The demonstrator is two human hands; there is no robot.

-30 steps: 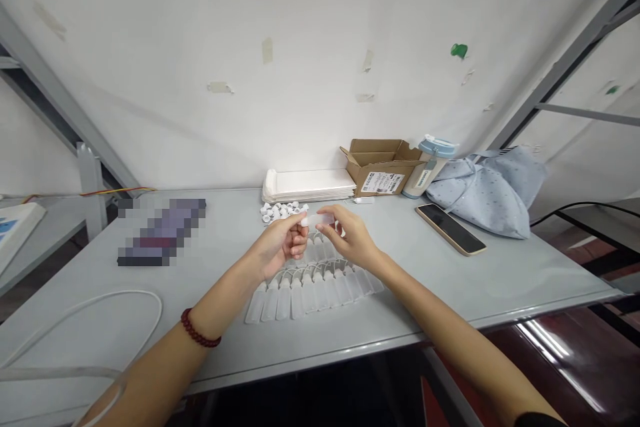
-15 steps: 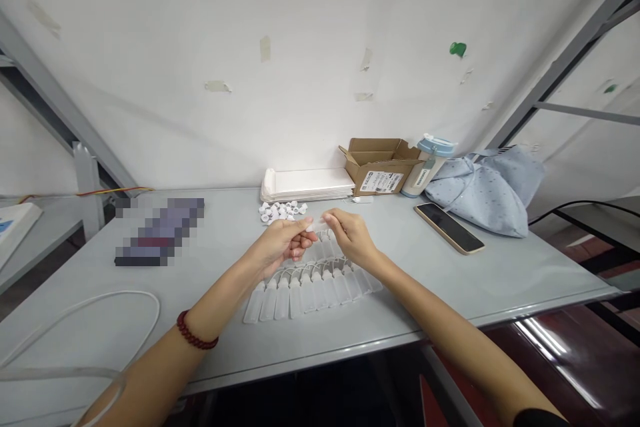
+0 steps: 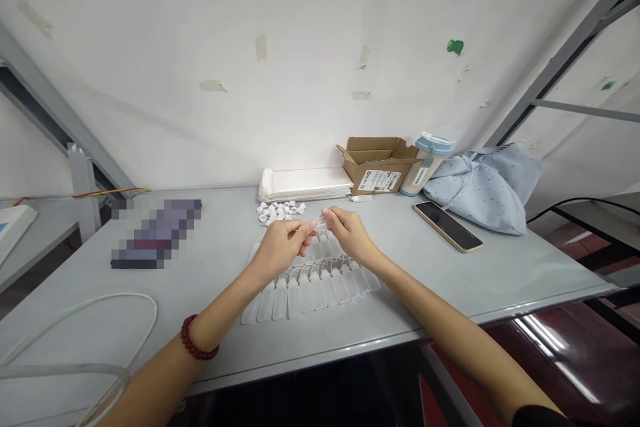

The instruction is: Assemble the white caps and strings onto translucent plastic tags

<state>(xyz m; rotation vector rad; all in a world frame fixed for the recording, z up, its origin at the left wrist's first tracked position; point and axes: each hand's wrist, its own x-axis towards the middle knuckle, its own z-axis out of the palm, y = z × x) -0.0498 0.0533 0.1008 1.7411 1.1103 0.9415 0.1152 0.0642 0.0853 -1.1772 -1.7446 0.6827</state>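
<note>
1. Head view: pinches now, thumbs against fingers, with left hand (image 3: 281, 245) and right hand (image 3: 351, 235) close together, on a small translucent bottle (image 3: 321, 221), mostly hidden by fingertips.
2. Holds that bottle right between the hands, up off the surface (image 3: 450, 270).
3. Shows rows of bottles (image 3: 311, 293) lying below the hands.
4. Shows white caps (image 3: 280, 211), bunched just beyond the left hand!
5. Farther past the hands, shows a white stack (image 3: 313, 181) and an open cardboard box (image 3: 379, 175).
6. Well right of the right hand, shows a phone (image 3: 447, 227).
</note>
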